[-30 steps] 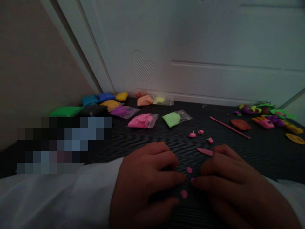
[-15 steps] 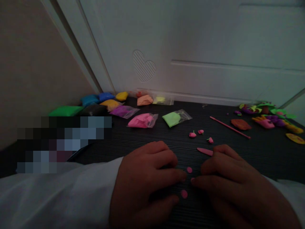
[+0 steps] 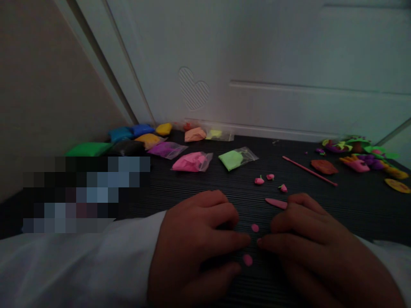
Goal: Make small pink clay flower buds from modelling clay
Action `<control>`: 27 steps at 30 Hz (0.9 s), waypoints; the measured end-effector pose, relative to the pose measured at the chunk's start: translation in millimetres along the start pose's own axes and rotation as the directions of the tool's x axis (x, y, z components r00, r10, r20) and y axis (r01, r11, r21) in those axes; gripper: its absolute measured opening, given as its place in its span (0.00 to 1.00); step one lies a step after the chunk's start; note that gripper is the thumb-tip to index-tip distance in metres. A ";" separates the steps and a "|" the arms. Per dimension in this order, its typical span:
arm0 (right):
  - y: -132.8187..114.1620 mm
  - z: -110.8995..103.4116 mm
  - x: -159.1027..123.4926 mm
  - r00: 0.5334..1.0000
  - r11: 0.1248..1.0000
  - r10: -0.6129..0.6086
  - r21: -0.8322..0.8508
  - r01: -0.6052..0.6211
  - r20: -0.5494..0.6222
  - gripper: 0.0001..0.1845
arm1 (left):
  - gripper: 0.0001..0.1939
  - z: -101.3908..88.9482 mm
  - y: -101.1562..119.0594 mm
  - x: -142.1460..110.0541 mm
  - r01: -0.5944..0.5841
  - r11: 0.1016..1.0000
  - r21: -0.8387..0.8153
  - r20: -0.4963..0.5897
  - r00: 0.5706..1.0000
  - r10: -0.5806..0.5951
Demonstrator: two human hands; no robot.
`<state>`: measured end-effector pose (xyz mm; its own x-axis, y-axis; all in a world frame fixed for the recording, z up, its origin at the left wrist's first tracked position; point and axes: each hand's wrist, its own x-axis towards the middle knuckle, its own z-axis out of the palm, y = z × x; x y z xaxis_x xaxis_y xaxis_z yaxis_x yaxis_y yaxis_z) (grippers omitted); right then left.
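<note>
My left hand [image 3: 199, 244] rests low over the dark table, thumb and index finger apart, the other fingers curled, with nothing visible between them. A flat pink clay disc [image 3: 247, 260] lies just beyond its thumb, and a second clay disc [image 3: 254, 228] beyond its index fingertip. My right hand [image 3: 321, 246] has its curled fingers around a pink modelling knife [image 3: 275, 203], whose blade points left. Its index fingertip touches another small pink clay piece [image 3: 259, 241], mostly covered. Several tiny pink clay rosebuds [image 3: 259, 181] with green bits sit farther back.
A thin pink stick tool [image 3: 310, 171] and a reddish-brown clay piece [image 3: 324, 167] lie at right, near colourful clay figures [image 3: 355, 162]. Bags of pink clay [image 3: 191, 162], green clay [image 3: 233, 159] and other colours line the back left. A white door panel [image 3: 272, 107] stands behind.
Almost nothing differs. Both hands hold the same pose, and the discs and modelling knife stay in place; the view shifts very slightly.
</note>
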<state>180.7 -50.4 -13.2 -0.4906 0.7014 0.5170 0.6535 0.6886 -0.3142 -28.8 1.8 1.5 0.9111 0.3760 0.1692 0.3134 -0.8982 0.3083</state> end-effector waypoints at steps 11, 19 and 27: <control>4.1 -4.2 5.8 0.987 0.987 0.135 -0.097 -0.127 0.081 0.16 | 0.17 0.9 0.4 -0.6 0.005 1.000 -0.027 -0.011 1.000 -0.005; 3.9 -0.2 6.0 0.994 0.991 0.105 -0.088 -0.103 0.023 0.12 | 0.18 1.0 0.8 -0.1 0.012 1.000 -0.021 0.011 1.000 -0.012; 6.1 0.6 5.9 0.995 0.991 0.070 -0.119 -0.061 0.077 0.14 | 0.19 2.8 0.7 -0.3 0.026 0.997 -0.076 -0.045 0.999 -0.030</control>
<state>181.4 -41.9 -12.6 -0.4866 0.7600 0.4307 0.7458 0.6182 -0.2482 -28.0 0.4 -1.0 0.8883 0.4123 0.2021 0.3157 -0.8680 0.3833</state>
